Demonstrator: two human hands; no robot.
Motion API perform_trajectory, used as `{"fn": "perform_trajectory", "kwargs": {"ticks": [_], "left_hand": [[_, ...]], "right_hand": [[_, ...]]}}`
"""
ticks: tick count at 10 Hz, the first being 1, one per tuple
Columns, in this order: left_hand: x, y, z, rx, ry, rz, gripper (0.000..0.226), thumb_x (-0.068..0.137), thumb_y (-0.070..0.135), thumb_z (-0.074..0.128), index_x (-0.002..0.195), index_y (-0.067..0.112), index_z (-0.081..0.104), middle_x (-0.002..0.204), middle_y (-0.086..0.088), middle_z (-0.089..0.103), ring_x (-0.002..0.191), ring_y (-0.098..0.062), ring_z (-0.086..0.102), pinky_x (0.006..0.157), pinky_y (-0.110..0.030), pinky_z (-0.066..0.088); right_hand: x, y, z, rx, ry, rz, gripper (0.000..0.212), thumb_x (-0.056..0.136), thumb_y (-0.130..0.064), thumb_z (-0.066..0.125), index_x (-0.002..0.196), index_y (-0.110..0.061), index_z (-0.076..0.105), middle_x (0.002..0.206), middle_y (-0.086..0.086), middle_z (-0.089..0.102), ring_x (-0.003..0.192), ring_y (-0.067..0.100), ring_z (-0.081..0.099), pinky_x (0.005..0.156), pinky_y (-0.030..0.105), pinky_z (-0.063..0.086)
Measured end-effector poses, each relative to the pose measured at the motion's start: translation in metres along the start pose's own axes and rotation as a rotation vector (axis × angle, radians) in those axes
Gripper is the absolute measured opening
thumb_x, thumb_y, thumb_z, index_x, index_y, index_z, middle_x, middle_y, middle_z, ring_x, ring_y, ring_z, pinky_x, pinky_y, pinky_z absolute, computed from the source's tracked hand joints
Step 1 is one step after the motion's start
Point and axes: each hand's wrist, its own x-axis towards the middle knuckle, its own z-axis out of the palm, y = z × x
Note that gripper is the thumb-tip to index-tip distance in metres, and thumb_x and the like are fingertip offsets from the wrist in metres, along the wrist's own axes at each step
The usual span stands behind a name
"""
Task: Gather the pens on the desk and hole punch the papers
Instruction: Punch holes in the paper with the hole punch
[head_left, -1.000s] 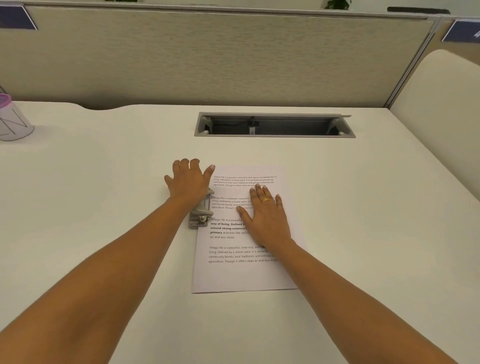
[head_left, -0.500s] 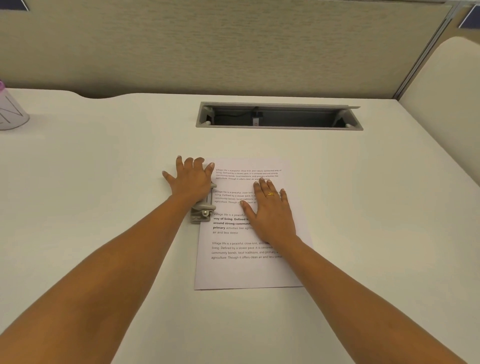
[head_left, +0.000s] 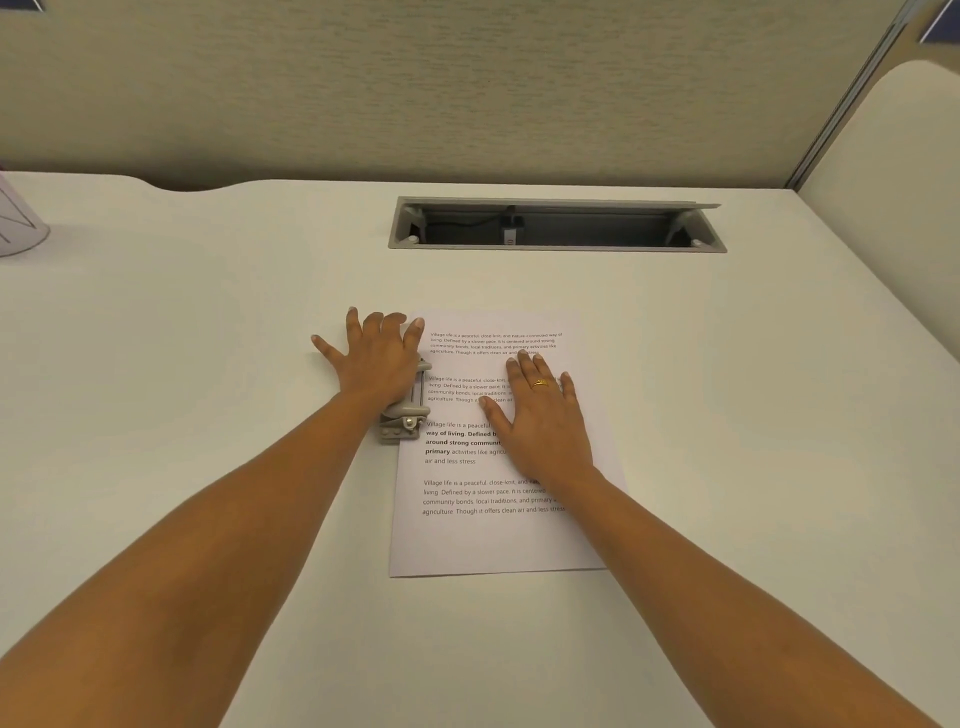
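A printed sheet of paper lies flat on the white desk, in the middle. A grey hole punch sits on the paper's left edge, about halfway up the sheet. My left hand rests palm down on top of the punch with its fingers spread, covering most of it. My right hand, wearing a gold ring, lies flat on the middle of the paper. No pens are visible.
A grey open cable tray is set into the desk beyond the paper. A white cup stands at the far left edge of view. A beige partition wall closes the back, and another panel the right.
Both hands stay where they were, left on the punch and right on the paper. Only the camera view has shifted slightly downward.
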Motion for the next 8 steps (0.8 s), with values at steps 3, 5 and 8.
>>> {"fn": "perform_trajectory", "kwargs": {"ticks": [3, 5, 8], "left_hand": [[0.0008, -0.0001, -0.0002, -0.062, -0.003, -0.001, 0.047, 0.098, 0.044, 0.019, 0.135, 0.024, 0.04, 0.15, -0.001, 0.03, 0.146, -0.022, -0.002, 0.109, -0.065, -0.007], [0.0014, -0.0006, 0.0001, -0.093, -0.004, 0.013, 0.047, 0.099, 0.041, 0.017, 0.136, 0.023, 0.04, 0.151, -0.002, 0.029, 0.146, -0.023, -0.004, 0.109, -0.064, -0.007], [0.001, -0.0077, 0.0078, -0.087, 0.022, 0.041, 0.044, 0.099, 0.037, 0.017, 0.136, 0.025, 0.036, 0.153, -0.002, 0.022, 0.145, -0.024, -0.009, 0.107, -0.066, -0.008]], "right_hand": [[-0.0001, -0.0011, -0.0008, -0.003, -0.005, 0.006, 0.067, 0.095, -0.054, 0.025, 0.147, -0.013, 0.022, 0.158, 0.004, 0.017, 0.146, 0.016, 0.01, 0.118, 0.039, 0.002], [-0.0007, -0.0013, -0.0023, -0.004, -0.005, 0.009, 0.066, 0.095, -0.053, 0.025, 0.147, -0.013, 0.021, 0.158, 0.004, 0.017, 0.146, 0.016, 0.01, 0.118, 0.039, 0.002], [-0.0014, -0.0016, -0.002, -0.013, -0.015, 0.009, 0.067, 0.095, -0.053, 0.025, 0.147, -0.013, 0.02, 0.158, 0.004, 0.016, 0.146, 0.016, 0.009, 0.118, 0.039, 0.002]]}}
